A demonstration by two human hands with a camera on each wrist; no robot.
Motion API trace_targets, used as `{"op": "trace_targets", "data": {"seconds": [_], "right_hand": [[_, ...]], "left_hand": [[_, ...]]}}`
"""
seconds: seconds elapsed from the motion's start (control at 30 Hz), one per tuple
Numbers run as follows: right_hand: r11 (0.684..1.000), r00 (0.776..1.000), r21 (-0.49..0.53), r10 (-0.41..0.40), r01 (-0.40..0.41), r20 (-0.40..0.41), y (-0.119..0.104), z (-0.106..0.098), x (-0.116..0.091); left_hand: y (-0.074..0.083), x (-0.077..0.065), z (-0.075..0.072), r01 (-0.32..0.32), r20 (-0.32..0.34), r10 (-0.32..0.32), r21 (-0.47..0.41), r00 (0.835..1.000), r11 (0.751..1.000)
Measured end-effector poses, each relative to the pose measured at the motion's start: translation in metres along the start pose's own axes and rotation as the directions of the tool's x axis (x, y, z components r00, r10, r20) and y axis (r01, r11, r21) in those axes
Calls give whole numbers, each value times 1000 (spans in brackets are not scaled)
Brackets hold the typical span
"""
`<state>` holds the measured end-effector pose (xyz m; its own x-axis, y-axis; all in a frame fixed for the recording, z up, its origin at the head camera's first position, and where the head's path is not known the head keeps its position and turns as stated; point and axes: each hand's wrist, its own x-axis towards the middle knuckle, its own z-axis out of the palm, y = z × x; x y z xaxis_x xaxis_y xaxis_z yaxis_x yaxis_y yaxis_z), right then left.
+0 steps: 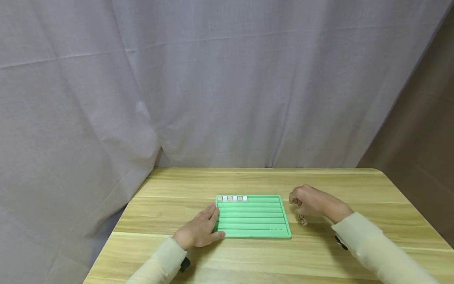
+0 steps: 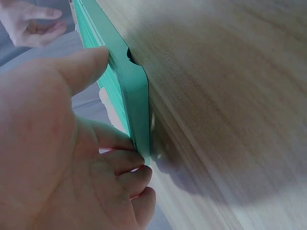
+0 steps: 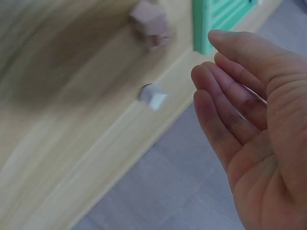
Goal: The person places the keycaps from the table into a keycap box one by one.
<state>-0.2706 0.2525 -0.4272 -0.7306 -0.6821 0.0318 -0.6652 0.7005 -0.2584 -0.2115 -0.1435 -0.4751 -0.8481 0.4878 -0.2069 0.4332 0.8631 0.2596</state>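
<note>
1. The left hand (image 1: 200, 230) is at the near left corner of the green board (image 1: 252, 215); its fingers, extended and a little bent, touch the left edge, and its thumb touches the near edge.
2. The right hand (image 1: 315, 203) is above the desk (image 1: 170, 189), just beside the right side of the board. Its fingers are slightly bent, the thumb is apart from them, and they hold nothing – the right wrist view shows this.
3. Below the right hand, some brownish blocks (image 1: 302, 219) lie on the desk, close together; they are blurred, so I cannot tell their number.
4. A whitish block (image 3: 153, 97) lies near them, but separate.
5. The board lies flat on the desk, with long horizontal grooves. In its farthest row, at the left end, six small tiles (image 1: 232, 198) stand side by side, beige and white in turn.
6. Both arms wear pale sleeves (image 1: 379, 248). Behind the desk hangs a grey curtain (image 1: 227, 86) – with folds.
</note>
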Motion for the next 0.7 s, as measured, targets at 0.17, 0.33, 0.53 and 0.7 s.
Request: {"op": "trace_targets", "data": {"seconds": [0.17, 0.33, 0.53, 0.7], "right_hand": [[1000, 1000, 14, 20, -20, 4, 3, 4, -17], [999, 1000, 30, -19, 19, -10, 5, 8, -27], [996, 996, 51, -71, 73, -45, 11, 18, -36], [993, 997, 95, -65, 67, -29, 14, 25, -39]], "left_hand": [[0, 0, 0, 6, 6, -6, -1, 1000, 1000], [0, 0, 0, 2, 0, -2, 1, 1000, 1000], [-1, 0, 1, -2, -2, 2, 3, 1000, 1000], [-1, 0, 0, -1, 0, 1, 9, 1000, 1000]]}}
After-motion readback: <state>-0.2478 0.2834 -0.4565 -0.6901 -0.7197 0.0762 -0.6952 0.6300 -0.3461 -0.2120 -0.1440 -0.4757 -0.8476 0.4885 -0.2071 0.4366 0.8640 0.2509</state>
